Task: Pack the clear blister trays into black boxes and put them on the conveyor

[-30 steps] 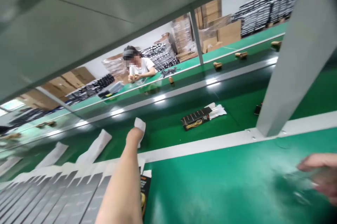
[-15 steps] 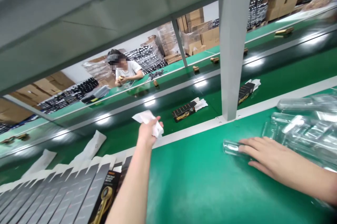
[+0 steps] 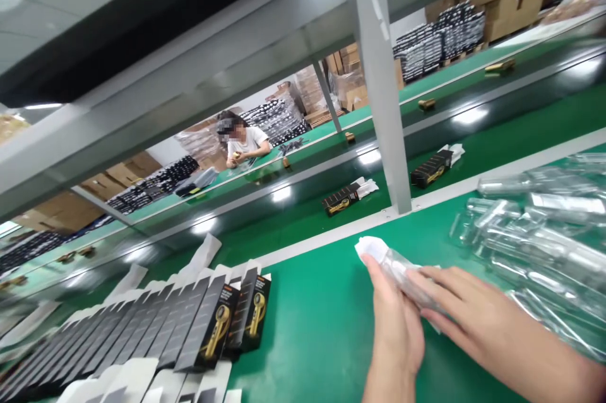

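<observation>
Both hands meet over the green tabletop, right of centre. My left hand (image 3: 395, 321) is closed around a white wrapped packet (image 3: 372, 247), which pokes out beyond the fingertips. Against it lies a clear plastic shell (image 3: 401, 269), gripped from the right by my right hand (image 3: 461, 302). The fingers partly cover both pieces, so how far the packet sits inside the shell cannot be told. Just right of my right hand lies a pile of clear plastic shells (image 3: 534, 232).
A row of black boxes (image 3: 189, 321) with open white flaps stands at left. Beyond the metal rail, a green conveyor carries two black boxes (image 3: 341, 199) near a grey post (image 3: 386, 106). Gold-coloured parts (image 3: 426, 104) lie farther back. A person (image 3: 246, 141) sits across the line.
My left hand has come back from the conveyor side with the white packet, toward the right. My right hand has brought a clear shell against it. The view has shifted.
</observation>
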Available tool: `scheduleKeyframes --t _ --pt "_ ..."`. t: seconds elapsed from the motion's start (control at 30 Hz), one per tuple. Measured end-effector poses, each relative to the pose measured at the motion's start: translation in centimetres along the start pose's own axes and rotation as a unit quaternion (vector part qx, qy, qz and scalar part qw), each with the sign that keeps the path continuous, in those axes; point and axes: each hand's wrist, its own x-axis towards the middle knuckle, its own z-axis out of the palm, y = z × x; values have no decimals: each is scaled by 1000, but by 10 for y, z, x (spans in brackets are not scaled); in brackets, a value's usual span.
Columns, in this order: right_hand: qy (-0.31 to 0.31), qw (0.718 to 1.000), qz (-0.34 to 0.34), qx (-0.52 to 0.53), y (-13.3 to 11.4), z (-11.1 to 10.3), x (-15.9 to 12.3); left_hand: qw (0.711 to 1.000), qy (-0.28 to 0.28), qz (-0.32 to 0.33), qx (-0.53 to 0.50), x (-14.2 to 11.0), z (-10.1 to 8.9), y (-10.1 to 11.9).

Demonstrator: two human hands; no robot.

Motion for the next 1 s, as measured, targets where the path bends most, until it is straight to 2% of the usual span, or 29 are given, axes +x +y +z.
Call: scheduleKeyframes --t 0.1,0.23,0.33,0.4,0.5,0.57,0.63,0.67,0.73,0.83,0.9,1.0 --pt "8 997 -5 -75 0 6 -18 1000 -12 4 4 -8 7 -9" --pt "29 992 -22 -118 10 2 -36 998 -10 40 39 -15 3 -19" --pt "2 999 -19 -30 21 -7 -41 998 10 37 58 -17 -4 -21" --pt "-29 996 63 58 27 -13 -39 997 17 33 69 -19 -6 -20" --pt "-94 956 205 185 28 -17 -29 997 15 26 75 -21 -6 -20" --pt "-159 923 232 261 24 -16 -21 997 16 22 70 -23 -5 -21" --pt "-195 900 237 308 20 -14 -16 998 18 21 65 -23 -5 -22" --pt "-190 901 240 308 18 -12 -15 997 21 20 65 -23 -7 -23" --pt "-133 931 225 254 16 -10 -17 997 34 30 67 -20 -11 -26" --pt "-25 985 121 118 14 -10 -23 993 76 64 70 -13 -18 -29" --pt "-27 995 53 82 10 -10 -26 990 93 79 70 -9 -21 -32" --pt "-78 990 52 110 3 -9 -28 990 98 67 78 -7 -22 -35"
